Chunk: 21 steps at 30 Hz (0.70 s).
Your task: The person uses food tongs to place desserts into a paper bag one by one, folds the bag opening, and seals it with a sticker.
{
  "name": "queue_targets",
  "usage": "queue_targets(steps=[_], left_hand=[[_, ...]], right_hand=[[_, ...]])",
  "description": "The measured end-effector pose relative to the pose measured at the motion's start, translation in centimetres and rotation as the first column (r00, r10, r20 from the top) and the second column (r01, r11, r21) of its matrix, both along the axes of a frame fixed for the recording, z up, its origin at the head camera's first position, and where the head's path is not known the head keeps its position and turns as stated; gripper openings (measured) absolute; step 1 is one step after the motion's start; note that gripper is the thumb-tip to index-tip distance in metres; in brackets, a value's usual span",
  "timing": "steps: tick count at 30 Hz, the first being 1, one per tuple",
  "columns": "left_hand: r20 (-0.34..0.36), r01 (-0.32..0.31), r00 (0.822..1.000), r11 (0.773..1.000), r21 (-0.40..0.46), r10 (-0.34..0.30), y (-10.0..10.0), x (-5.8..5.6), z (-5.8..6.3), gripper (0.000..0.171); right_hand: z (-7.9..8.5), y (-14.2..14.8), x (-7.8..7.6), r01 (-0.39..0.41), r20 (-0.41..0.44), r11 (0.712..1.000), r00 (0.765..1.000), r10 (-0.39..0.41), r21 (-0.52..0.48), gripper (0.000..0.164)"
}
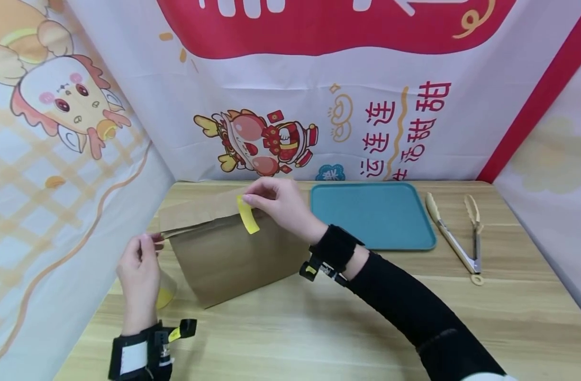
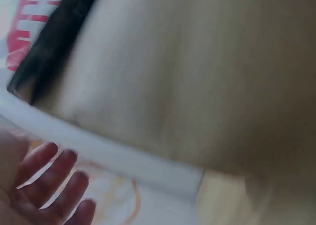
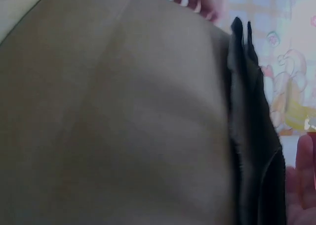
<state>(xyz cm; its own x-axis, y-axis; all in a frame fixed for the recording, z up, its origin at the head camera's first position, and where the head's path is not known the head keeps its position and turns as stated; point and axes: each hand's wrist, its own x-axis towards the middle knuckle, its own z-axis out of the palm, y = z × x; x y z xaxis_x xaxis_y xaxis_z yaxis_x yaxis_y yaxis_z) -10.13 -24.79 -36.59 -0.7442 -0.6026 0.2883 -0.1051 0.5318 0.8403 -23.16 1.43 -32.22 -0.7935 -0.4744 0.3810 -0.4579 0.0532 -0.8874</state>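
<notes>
A brown paper bag [image 1: 238, 259] lies tilted at the left of the table, its mouth edge slightly parted toward the far side. At the left corner of that mouth, my left hand [image 1: 140, 275] pinches the paper between thumb and fingers. My right hand [image 1: 286, 206] reaches across above the bag and pinches a short yellow strip [image 1: 247, 216], which hangs down over the mouth edge. The bag fills most of both wrist views. In the right wrist view, the yellow strip [image 3: 298, 117] shows beside the dark opening. Whether the strip touches the paper I cannot tell.
A teal tray [image 1: 373, 217] stands at the back, right of the bag. Metal tongs [image 1: 454, 241] with beige tips lie spread beyond it. Partly behind my left hand is a pale round object with a yellow part [image 1: 165, 291]. Printed cloth walls [image 1: 281, 74] border the table.
</notes>
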Motion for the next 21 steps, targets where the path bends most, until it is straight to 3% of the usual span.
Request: queue_targets(steps=[2, 4, 6, 11, 15, 21], left_hand=[[-0.027, 0.064, 0.998, 0.976, 0.210, -0.060, 0.6, -0.7, 0.6, 0.043], [-0.029, 0.118, 0.993, 0.923, 0.366, -0.115, 1.0, -1.2, 1.1, 0.041], [-0.004, 0.124, 0.991, 0.889, 0.441, -0.136, 1.3, -1.6, 1.3, 0.038], [0.046, 0.138, 0.983, 0.884, 0.446, -0.176, 1.8, -2.5, 0.9, 0.040], [-0.031, 0.182, 0.981, 0.863, 0.471, -0.189, 1.8, -3.1, 0.0, 0.042], [-0.091, 0.180, 0.984, 0.879, 0.441, -0.155, 2.0, -3.6, -0.8, 0.018]], right_hand=[[-0.5, -0.3, -0.4, 0.009, 0.016, 1.000, 1.000, -0.010, 0.024, 0.017], [-1.0, -0.5, -0.6, 0.026, 0.032, 0.999, 0.999, -0.027, 0.045, 0.017], [-1.5, -0.7, -0.8, 0.040, 0.050, 0.998, 0.998, -0.043, 0.056, 0.017], [-2.1, -1.2, -1.0, 0.074, 0.054, 0.994, 0.995, -0.078, 0.082, 0.017], [-2.3, -1.8, -0.7, 0.129, 0.001, 0.980, 0.991, -0.130, 0.152, 0.018], [-2.4, -2.6, -0.1, 0.221, -0.092, 0.953, 0.974, -0.206, 0.207, 0.017]])
